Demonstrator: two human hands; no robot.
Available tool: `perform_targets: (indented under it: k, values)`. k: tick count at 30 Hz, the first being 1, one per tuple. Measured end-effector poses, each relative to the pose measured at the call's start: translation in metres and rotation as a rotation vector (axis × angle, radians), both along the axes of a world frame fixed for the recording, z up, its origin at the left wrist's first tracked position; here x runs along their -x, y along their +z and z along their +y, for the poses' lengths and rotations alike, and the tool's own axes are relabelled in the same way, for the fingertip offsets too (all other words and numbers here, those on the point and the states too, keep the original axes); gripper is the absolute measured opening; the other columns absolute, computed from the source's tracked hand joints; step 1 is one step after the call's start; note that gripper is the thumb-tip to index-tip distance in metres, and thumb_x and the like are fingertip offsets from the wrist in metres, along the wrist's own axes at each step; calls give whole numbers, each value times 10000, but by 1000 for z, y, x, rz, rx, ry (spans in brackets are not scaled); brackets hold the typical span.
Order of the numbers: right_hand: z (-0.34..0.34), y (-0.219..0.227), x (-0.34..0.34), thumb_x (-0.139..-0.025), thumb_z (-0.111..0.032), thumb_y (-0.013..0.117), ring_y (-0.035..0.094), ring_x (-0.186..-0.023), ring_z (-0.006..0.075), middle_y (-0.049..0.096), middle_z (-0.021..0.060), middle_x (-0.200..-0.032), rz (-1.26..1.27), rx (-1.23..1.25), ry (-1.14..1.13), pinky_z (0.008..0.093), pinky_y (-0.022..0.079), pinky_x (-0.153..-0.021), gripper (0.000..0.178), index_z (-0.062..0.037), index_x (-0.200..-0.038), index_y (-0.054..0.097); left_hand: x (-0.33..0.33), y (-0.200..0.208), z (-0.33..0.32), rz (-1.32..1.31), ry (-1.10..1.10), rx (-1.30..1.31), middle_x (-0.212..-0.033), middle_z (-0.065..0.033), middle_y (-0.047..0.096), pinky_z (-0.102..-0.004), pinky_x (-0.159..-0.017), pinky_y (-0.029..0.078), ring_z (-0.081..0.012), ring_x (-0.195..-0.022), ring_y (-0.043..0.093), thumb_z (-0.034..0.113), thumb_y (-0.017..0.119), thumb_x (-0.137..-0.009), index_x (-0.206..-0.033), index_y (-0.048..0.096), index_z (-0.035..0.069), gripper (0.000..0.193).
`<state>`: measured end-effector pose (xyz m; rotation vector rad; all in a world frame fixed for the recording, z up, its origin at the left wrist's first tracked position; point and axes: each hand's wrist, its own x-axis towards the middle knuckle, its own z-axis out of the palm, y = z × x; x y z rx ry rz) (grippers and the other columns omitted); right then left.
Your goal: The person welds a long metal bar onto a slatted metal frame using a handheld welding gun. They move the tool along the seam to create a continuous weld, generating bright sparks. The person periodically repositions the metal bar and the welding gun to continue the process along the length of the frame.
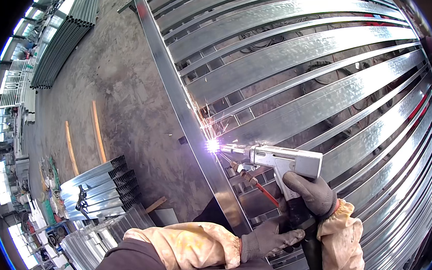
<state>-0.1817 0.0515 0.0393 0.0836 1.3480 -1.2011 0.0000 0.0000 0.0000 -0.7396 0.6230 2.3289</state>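
Observation:
My right hand (311, 194), in a grey glove, is closed round the grip of a silver welding gun (287, 160). The gun's nozzle points left, and a bright violet-white arc with flying sparks burns at its tip. The arc lies on a long metal side rail (175, 95), where a flat crossbar (271, 122) meets it. Lower down, my gloved left hand (271, 238) is wrapped round the black cable end below the gun's handle. A brass fitting with a red hose (266, 195) sits just under the gun.
Many parallel metal bars (290, 41) stretch to the right, with cables beneath. Bundled metal tubes (66, 40) lie at the far left. A stack of shiny profiles (97, 189) and two wooden strips (98, 132) rest on the grey floor (129, 86).

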Motion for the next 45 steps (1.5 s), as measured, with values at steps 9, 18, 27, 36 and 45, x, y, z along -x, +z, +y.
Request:
perform_targets:
  k: [9, 18, 27, 36, 45]
  values:
    - [7, 0, -2, -953, -224, 678, 694, -637, 155, 682, 76, -783, 18, 4, 2, 304, 560, -569, 267, 33, -1022, 664, -8, -8, 6, 4, 35, -132, -1071, -108, 609, -227, -762, 524, -107, -895, 605, -1, 659, -942, -1369, 405, -47, 500]
    - [14, -7, -7, -965, -236, 661, 697, -642, 144, 690, 64, -783, 66, 32, 52, 297, 563, -575, 279, 35, -1030, 677, -32, -63, 33, 192, 88, -431, -1181, -274, 575, -373, -849, 600, -333, -1004, 665, 324, 435, -1084, -1399, 343, -71, 513]
    - [13, 1, -12, -997, -297, 591, 668, -594, 186, 670, 103, -731, 110, 56, 62, 295, 542, -538, 339, 33, -968, 661, -19, -19, 17, 90, 1, -135, -1046, -146, 637, -253, -710, 557, -149, -847, 659, 13, 629, -981, -1399, 370, -4, 492]
    - [16, 0, -11, -995, -335, 601, 668, -597, 191, 670, 106, -721, 141, 91, 96, 302, 541, -539, 370, 29, -957, 660, -19, -16, 20, 71, 17, -125, -1023, -94, 625, -245, -709, 528, -113, -837, 617, 34, 686, -948, -1351, 416, -3, 487]
    - [21, -3, -12, -1001, -335, 593, 664, -604, 193, 667, 107, -706, 179, 152, 132, 304, 535, -560, 359, 19, -982, 649, -21, -16, 23, 74, 91, -248, -1020, -90, 596, -236, -687, 480, -97, -791, 559, 20, 674, -948, -1360, 388, 1, 502]
